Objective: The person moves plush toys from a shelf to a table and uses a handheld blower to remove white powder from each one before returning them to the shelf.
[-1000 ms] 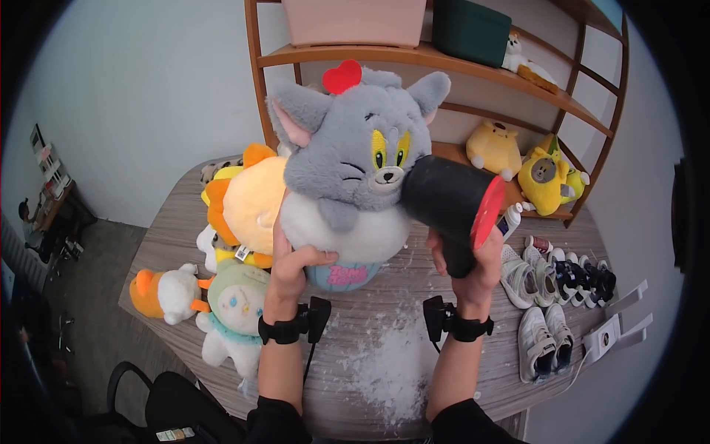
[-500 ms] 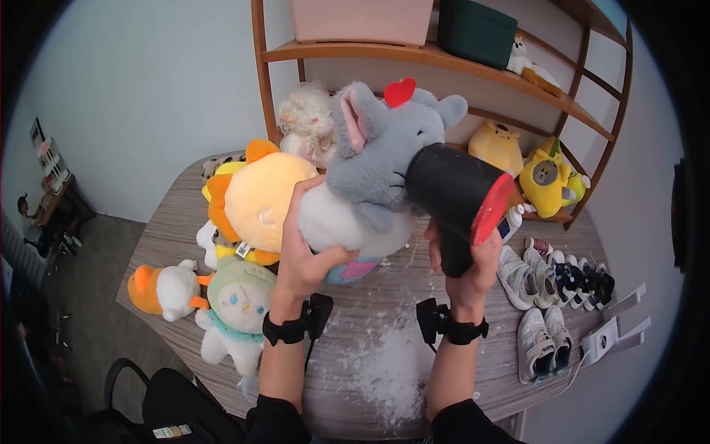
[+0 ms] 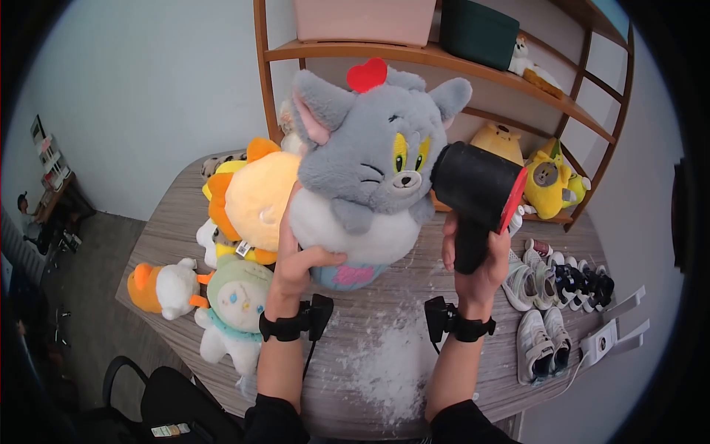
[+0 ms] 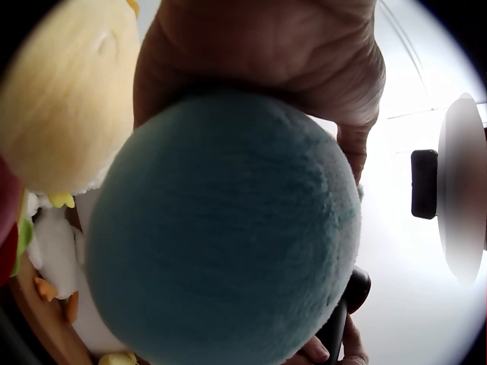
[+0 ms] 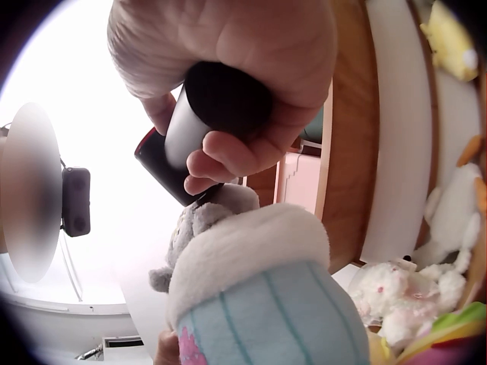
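Note:
My left hand (image 3: 297,260) grips a plush cat (image 3: 362,155) by its lower left side, the thumb across the front. Grey, with a red heart on its head and a white fluffy middle, the cat sits in a light blue cup-like base (image 5: 274,319). That round blue underside (image 4: 221,236) fills the left wrist view, held up above the table. My right hand (image 3: 479,270) holds a black hair dryer (image 3: 473,185) with a red back end by its handle. The dryer's nozzle points left, right at the cat's cheek.
More plush toys, including a yellow one (image 3: 259,203) and a green-hooded one (image 3: 240,296), crowd the table's left. Several shoes (image 3: 543,340) and a white device with antennas (image 3: 610,337) stand on the right. White powder (image 3: 388,370) lies on the table (image 3: 333,392). A wooden shelf (image 3: 347,50) rises behind.
The plush cat turned its face away toward the dryer, then turned back to face me, now slightly further right. The hair dryer has also shifted a little to the right.

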{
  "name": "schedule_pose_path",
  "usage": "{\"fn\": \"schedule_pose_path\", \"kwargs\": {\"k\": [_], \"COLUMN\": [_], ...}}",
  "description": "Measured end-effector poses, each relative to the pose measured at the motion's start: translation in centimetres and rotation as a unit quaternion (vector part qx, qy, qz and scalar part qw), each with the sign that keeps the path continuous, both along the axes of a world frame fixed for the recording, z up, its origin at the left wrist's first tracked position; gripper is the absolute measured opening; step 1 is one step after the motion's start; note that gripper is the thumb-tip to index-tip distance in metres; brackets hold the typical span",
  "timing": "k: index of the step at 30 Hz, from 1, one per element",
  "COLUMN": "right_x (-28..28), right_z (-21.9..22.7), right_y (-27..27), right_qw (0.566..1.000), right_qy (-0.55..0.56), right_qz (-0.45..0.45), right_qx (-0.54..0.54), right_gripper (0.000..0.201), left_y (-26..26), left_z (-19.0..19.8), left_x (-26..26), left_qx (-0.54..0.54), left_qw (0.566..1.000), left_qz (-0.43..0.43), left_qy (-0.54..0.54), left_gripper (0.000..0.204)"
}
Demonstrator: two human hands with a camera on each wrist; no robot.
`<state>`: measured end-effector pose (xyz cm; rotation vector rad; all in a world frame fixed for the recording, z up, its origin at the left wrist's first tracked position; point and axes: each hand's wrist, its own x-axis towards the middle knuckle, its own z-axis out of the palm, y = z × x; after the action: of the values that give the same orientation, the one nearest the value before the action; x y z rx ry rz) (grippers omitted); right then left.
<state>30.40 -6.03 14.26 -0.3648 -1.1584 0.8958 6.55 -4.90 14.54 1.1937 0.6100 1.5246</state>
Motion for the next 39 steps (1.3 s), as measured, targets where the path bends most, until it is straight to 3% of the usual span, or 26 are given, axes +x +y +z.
{"fn": "schedule_pose_path", "kwargs": {"k": [5,14,22,25,39], "right_x": [0.2,0.2,0.8,-0.2,0.7], "right_z": [-0.5,-0.3,-0.6,0.1,-1.5], "right_y": [0.1,0.0,0.2,-0.2,0.4], "right_qw": [0.999,0.995,0.992,0.991,0.979], "right_qy": [0.016,0.087,0.078,0.115,0.086], "right_qz": [0.028,0.046,0.099,0.067,0.185], "right_qx": [-0.007,-0.008,0.019,-0.019,-0.021], "right_gripper": [0.062,0.059,0.061,0.062,0.053], "left_y": [0.1,1.9,1.1,1.4,2.8], "left_z": [-1.2,-5.4,-4.6,-5.8,-8.9], "left_x": [-0.3,-1.4,-1.7,-2.6,-2.7], "left_qx": [-0.027,-0.023,-0.067,-0.072,-0.034], "left_qw": [1.0,0.995,0.991,0.986,0.96], "left_qz": [-0.001,-0.081,-0.094,-0.124,-0.19], "left_qy": [-0.006,-0.056,-0.063,-0.084,-0.203], "left_gripper": [0.096,0.096,0.098,0.093,0.079]}}
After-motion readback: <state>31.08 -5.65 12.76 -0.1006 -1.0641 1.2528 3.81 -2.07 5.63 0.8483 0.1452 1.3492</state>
